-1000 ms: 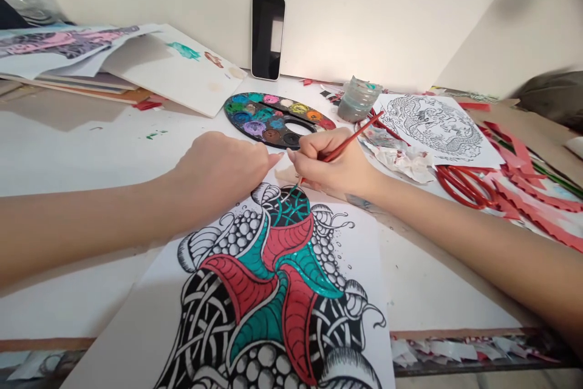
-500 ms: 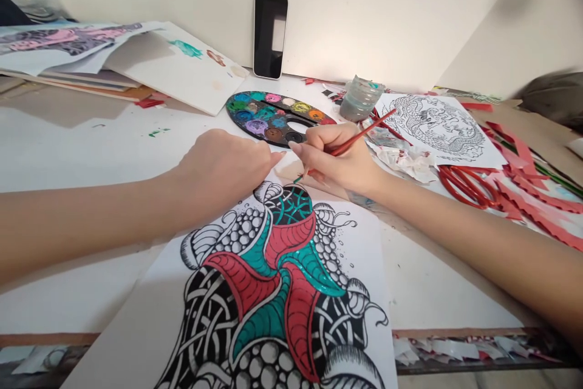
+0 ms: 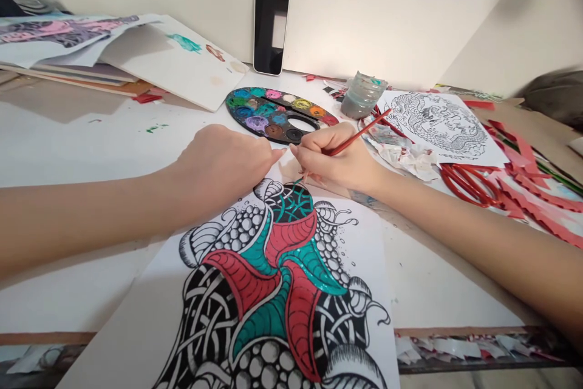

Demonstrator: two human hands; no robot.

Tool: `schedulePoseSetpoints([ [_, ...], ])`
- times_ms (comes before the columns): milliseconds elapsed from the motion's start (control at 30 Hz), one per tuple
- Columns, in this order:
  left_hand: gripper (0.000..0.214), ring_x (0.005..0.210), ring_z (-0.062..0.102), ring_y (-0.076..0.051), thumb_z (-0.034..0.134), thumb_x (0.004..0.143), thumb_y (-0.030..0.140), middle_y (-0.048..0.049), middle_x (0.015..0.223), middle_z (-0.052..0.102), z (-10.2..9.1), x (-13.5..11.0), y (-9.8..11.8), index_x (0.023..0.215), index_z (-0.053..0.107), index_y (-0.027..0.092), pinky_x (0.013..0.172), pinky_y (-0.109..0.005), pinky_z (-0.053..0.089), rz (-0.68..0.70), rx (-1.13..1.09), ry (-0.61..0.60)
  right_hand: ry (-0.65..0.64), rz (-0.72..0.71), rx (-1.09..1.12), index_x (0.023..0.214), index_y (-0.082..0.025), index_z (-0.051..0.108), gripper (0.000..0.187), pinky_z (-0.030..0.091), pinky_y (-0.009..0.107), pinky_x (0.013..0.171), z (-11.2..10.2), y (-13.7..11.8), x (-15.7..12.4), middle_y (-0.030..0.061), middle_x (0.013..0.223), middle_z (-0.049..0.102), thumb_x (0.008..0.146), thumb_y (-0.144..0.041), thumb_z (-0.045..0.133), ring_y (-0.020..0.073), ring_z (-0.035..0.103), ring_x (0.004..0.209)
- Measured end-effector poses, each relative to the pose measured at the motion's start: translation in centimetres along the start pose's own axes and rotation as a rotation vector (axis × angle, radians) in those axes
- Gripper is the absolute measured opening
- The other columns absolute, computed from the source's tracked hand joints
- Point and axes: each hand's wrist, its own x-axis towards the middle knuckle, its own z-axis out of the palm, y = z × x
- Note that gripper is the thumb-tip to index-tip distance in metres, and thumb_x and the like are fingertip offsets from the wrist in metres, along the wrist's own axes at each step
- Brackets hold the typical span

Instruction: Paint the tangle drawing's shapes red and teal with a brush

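My right hand (image 3: 334,158) pinches a red-handled paintbrush (image 3: 359,134), tilted up to the right. Its green-tinted tip touches the top of a printed patterned drawing (image 3: 291,267), at a round black section with teal strands. Several swirling petals on the sheet are painted red and teal; the outer patterns stay black and white. My left hand (image 3: 228,161) is closed and rests by the sheet's upper left edge, thumb pointing at the brush. Its other fingers curl under, so whatever they grip is hidden. Just beyond both hands lies an oval paint palette (image 3: 246,122) with many colours.
A cut plastic cup (image 3: 363,98) of murky water stands beside the palette. A phone (image 3: 271,28) leans on the wall. Right lie a dragon drawing (image 3: 437,125), red-handled scissors (image 3: 469,186), crumpled tissue (image 3: 412,158) and red paper strips (image 3: 542,201). Papers and boards (image 3: 182,67) are stacked left.
The brush has shifted very slightly, its handle end a little left and my right fingers slightly lower. My left hand stays put. The whole view has moved slightly.
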Motion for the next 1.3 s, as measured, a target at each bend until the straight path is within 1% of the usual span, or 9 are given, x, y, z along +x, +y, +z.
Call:
schedulePoseSetpoints([
  [100, 0.051, 0.07, 0.069, -0.03, 0.033, 0.118, 0.029, -0.0097, 0.065, 0.063, -0.86, 0.18, 0.43, 0.099, 0.078, 0.015, 0.065, -0.032, 0.043, -0.047, 0.085, -0.119, -0.005, -0.013, -0.002, 0.056, -0.023, 0.033, 0.056, 0.023, 0.023, 0.046, -0.01, 0.04, 0.06, -0.0091, 0.049, 0.038, 0.095, -0.006, 0.07, 0.0042, 0.034, 0.047],
  [400, 0.046, 0.062, 0.066, -0.026, 0.038, 0.116, 0.025, -0.0049, 0.058, 0.054, -0.3, 0.09, 0.12, 0.09, 0.075, 0.017, 0.061, -0.029, 0.039, -0.034, 0.101, -0.037, -0.018, -0.018, -0.022, 0.054, -0.022, 0.036, 0.051, 0.023, 0.023, 0.047, -0.23, -0.13, 0.13, -0.0082, 0.049, 0.04, 0.089, -0.004, 0.067, 0.0041, 0.033, 0.048],
  [600, 0.051, 0.063, 0.067, -0.026, 0.03, 0.118, 0.026, -0.0072, 0.062, 0.06, -0.61, 0.14, 0.2, 0.094, 0.074, 0.018, 0.059, -0.03, 0.038, 0.003, 0.148, -0.075, 0.0, 0.072, 0.023, 0.053, -0.022, 0.04, 0.059, 0.028, 0.023, 0.047, -0.26, -0.4, 0.14, -0.0056, 0.048, 0.047, 0.098, -0.017, 0.076, 0.0058, 0.04, 0.048],
  [700, 0.054, 0.065, 0.069, -0.028, 0.028, 0.119, 0.029, -0.0073, 0.062, 0.058, -0.77, 0.21, 0.28, 0.096, 0.075, 0.017, 0.06, -0.03, 0.038, -0.01, 0.151, -0.105, -0.006, 0.052, 0.045, 0.055, -0.024, 0.035, 0.063, 0.026, 0.024, 0.046, -0.04, -0.21, 0.14, -0.0067, 0.048, 0.044, 0.098, -0.022, 0.081, 0.0058, 0.037, 0.047],
  [833, 0.06, 0.066, 0.069, -0.029, 0.022, 0.12, 0.032, -0.0083, 0.063, 0.059, -0.9, 0.17, 0.31, 0.099, 0.076, 0.016, 0.062, -0.032, 0.041, -0.006, 0.135, -0.115, -0.02, -0.004, 0.01, 0.057, -0.023, 0.031, 0.058, 0.022, 0.024, 0.047, 0.09, -0.06, 0.21, -0.0088, 0.05, 0.036, 0.092, -0.01, 0.074, 0.0047, 0.028, 0.05],
  [1000, 0.058, 0.064, 0.065, -0.026, 0.022, 0.118, 0.029, -0.0076, 0.062, 0.057, -0.94, 0.07, 0.31, 0.096, 0.075, 0.018, 0.062, -0.031, 0.04, -0.002, 0.136, -0.104, -0.036, -0.033, -0.052, 0.056, -0.023, 0.03, 0.053, 0.021, 0.025, 0.049, -0.29, -0.34, 0.18, -0.0092, 0.052, 0.03, 0.089, -0.004, 0.066, 0.0045, 0.025, 0.052],
  [1100, 0.055, 0.063, 0.065, -0.025, 0.023, 0.118, 0.026, -0.0044, 0.059, 0.051, -0.84, 0.17, 0.34, 0.097, 0.074, 0.018, 0.062, -0.029, 0.04, -0.005, 0.175, -0.106, -0.024, 0.041, -0.053, 0.053, -0.023, 0.035, 0.057, 0.022, 0.025, 0.048, -0.46, -0.53, 0.15, -0.0076, 0.049, 0.038, 0.095, -0.01, 0.07, 0.005, 0.032, 0.049],
  [1200, 0.052, 0.067, 0.07, -0.025, 0.024, 0.116, 0.021, -0.0027, 0.06, 0.05, -0.75, 0.26, 0.25, 0.107, 0.075, 0.018, 0.065, -0.028, 0.042, 0.005, 0.193, -0.135, 0.021, 0.088, 0.028, 0.052, -0.022, 0.041, 0.064, 0.026, 0.025, 0.047, -0.3, -0.6, 0.26, -0.0057, 0.047, 0.048, 0.102, -0.024, 0.081, 0.0054, 0.039, 0.046],
  [1300, 0.05, 0.07, 0.073, -0.026, 0.026, 0.111, 0.011, -0.0019, 0.062, 0.053, -0.62, 0.22, 0.02, 0.123, 0.075, 0.018, 0.067, -0.028, 0.043, 0.025, 0.157, -0.148, 0.078, 0.102, 0.132, 0.054, -0.022, 0.044, 0.069, 0.027, 0.025, 0.045, 0.04, -0.66, 0.44, -0.0063, 0.046, 0.052, 0.097, -0.042, 0.095, 0.0053, 0.039, 0.043],
])
